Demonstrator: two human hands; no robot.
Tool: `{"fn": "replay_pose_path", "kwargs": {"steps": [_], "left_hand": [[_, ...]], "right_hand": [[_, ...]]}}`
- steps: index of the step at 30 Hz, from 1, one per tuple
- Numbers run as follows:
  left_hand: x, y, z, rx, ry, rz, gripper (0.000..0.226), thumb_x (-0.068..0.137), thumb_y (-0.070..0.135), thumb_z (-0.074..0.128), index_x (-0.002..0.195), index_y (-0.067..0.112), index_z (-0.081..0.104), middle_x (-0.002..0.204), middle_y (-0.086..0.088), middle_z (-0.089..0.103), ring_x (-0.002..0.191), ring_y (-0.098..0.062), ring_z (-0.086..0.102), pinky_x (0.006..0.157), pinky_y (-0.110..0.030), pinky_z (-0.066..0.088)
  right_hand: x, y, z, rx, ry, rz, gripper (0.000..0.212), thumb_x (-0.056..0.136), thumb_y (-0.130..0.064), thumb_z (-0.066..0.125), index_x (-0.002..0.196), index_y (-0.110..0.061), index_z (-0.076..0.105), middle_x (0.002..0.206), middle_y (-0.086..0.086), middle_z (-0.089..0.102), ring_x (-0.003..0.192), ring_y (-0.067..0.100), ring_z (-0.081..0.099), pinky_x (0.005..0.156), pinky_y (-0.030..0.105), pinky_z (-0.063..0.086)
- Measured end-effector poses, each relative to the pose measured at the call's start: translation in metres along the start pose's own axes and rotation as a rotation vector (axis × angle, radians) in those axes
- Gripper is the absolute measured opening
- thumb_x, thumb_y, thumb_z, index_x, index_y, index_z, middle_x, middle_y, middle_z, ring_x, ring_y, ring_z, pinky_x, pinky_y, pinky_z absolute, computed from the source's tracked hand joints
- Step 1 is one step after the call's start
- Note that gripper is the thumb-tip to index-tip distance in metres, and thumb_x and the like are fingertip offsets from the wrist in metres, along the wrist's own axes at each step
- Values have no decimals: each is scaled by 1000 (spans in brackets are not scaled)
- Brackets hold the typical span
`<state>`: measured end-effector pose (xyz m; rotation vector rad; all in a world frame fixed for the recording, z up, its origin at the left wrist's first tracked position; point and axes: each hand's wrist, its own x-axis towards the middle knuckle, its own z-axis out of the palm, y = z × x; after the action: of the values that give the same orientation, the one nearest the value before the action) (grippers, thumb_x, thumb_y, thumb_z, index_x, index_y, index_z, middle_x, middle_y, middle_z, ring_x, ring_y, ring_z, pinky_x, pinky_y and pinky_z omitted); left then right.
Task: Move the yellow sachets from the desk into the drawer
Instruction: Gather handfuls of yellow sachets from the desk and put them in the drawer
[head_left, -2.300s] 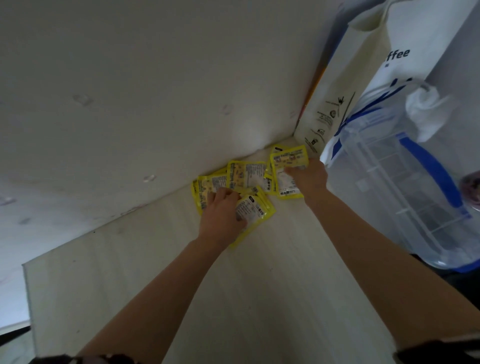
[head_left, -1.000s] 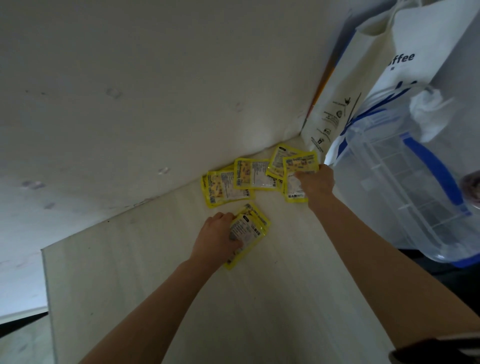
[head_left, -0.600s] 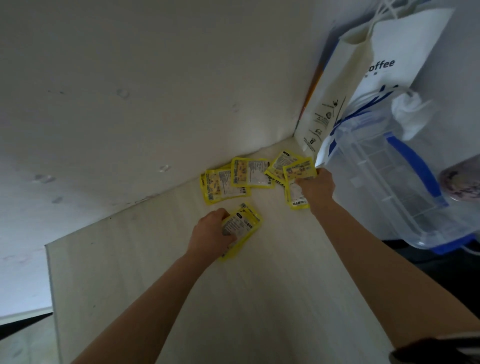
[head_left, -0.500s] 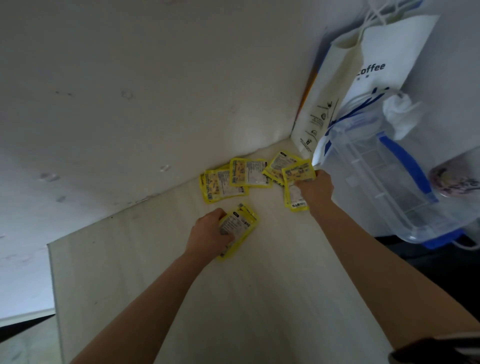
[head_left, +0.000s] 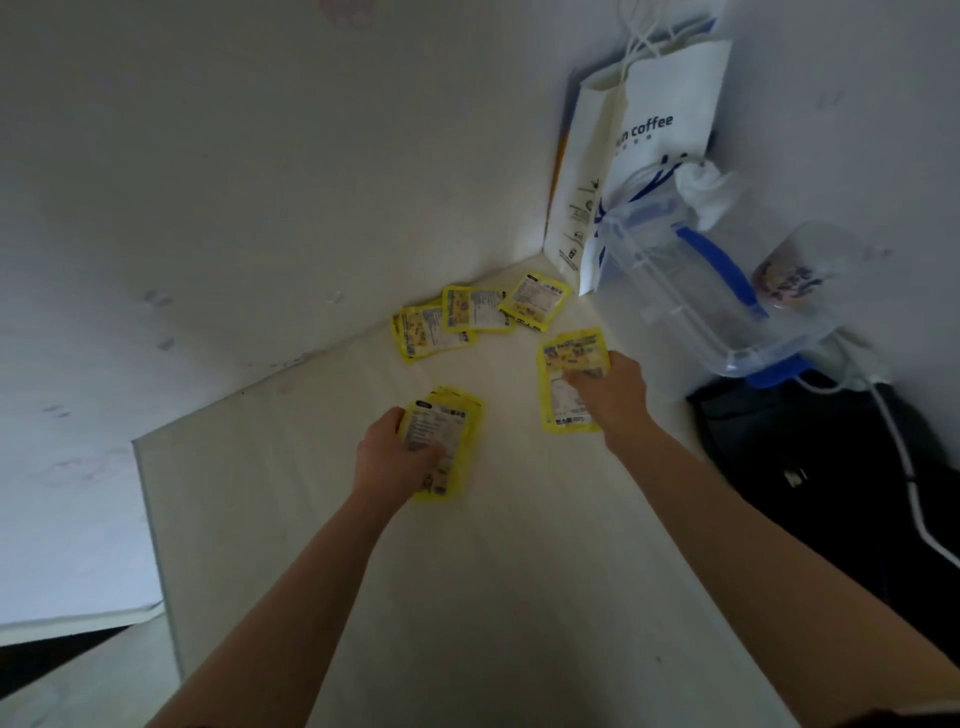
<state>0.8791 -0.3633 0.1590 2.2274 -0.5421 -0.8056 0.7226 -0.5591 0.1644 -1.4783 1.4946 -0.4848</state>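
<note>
Yellow sachets lie on the pale desk (head_left: 467, 597) near its far corner. My left hand (head_left: 392, 454) grips a small stack of sachets (head_left: 441, 431), thumb across the top one. My right hand (head_left: 610, 397) holds two more sachets (head_left: 569, 364), fingers curled over them. Three sachets stay against the wall: one at the left (head_left: 426, 330), one in the middle (head_left: 475, 309), one at the right (head_left: 535, 299). No drawer is in view.
A white paper coffee bag (head_left: 649, 140) stands in the corner against the wall. A clear plastic box with blue handles (head_left: 691, 296) leans at the desk's right edge, a cup (head_left: 789, 270) beyond it. Dark bag and white cable (head_left: 904, 467) lie lower right.
Both hands have drawn back from the wall toward me, each carrying its sachets away from the remaining pile. The view has tilted up and left.
</note>
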Motion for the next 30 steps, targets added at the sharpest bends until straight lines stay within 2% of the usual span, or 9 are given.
{"fn": "replay_pose_path", "kwargs": {"steps": [4, 8, 12, 13, 17, 20, 26, 28, 30], "left_hand": [[-33, -16, 1, -170, -27, -56, 25, 72, 15, 79, 91, 22, 64, 88, 0, 71, 80, -20, 70, 70, -38, 60], [-65, -27, 0, -304, -68, -93, 28, 73, 10, 79, 97, 15, 65, 88, -2, 72, 76, -19, 71, 59, -29, 58], [-95, -43, -1, -368, -120, -91, 25, 75, 8, 78, 93, 20, 64, 84, 2, 70, 73, -14, 68, 53, -22, 52], [-102, -49, -1, -378, -139, -91, 25, 75, 8, 78, 94, 20, 64, 85, 2, 70, 73, -14, 68, 53, -22, 52], [-129, -80, -5, -392, -231, -60, 25, 76, 7, 77, 97, 16, 66, 86, 0, 72, 70, -12, 69, 50, -20, 53], [-145, -103, -10, -379, -284, -27, 25, 74, 7, 78, 95, 16, 68, 84, -1, 73, 66, -12, 70, 55, -25, 58], [-179, -143, -12, -318, -409, 10, 26, 74, 9, 79, 98, 12, 71, 90, -8, 75, 81, -25, 73, 72, -40, 60], [-194, -150, -12, -284, -457, 28, 25, 74, 10, 79, 98, 12, 71, 90, -7, 75, 83, -25, 73, 74, -42, 60], [-208, -154, -9, -260, -506, 32, 24, 74, 8, 78, 97, 14, 71, 90, -6, 75, 82, -23, 73, 73, -40, 61]], "right_hand": [[-47, 21, -12, 79, -7, 29, 10, 80, -18, 73, 89, -17, 70, 88, 8, 71, 82, 27, 68, 75, 40, 57], [-94, 49, -21, 197, -6, 105, 8, 80, -17, 73, 86, -22, 71, 87, 5, 72, 79, 25, 69, 71, 35, 56], [-149, 77, -23, 307, 20, 167, 11, 85, -15, 69, 96, -18, 70, 93, 8, 71, 78, 22, 67, 63, 28, 53], [-163, 84, -21, 340, 37, 187, 12, 86, -14, 69, 97, -16, 71, 94, 10, 72, 78, 24, 68, 63, 30, 54], [-224, 113, -10, 427, 115, 258, 10, 85, -12, 69, 94, -16, 71, 90, 11, 73, 81, 30, 71, 75, 48, 59], [-269, 133, -3, 440, 174, 288, 7, 85, -15, 70, 87, -21, 71, 85, 7, 74, 78, 27, 72, 74, 49, 60], [-350, 171, 3, 486, 302, 364, 7, 84, -16, 71, 82, -23, 70, 88, 8, 74, 80, 27, 72, 75, 46, 60], [-373, 181, 2, 519, 337, 407, 5, 85, -17, 71, 86, -21, 71, 91, 9, 74, 82, 27, 71, 77, 48, 59], [-394, 190, -2, 544, 381, 442, 10, 85, -16, 70, 95, -16, 71, 91, 8, 73, 84, 27, 71, 78, 48, 59]]}}
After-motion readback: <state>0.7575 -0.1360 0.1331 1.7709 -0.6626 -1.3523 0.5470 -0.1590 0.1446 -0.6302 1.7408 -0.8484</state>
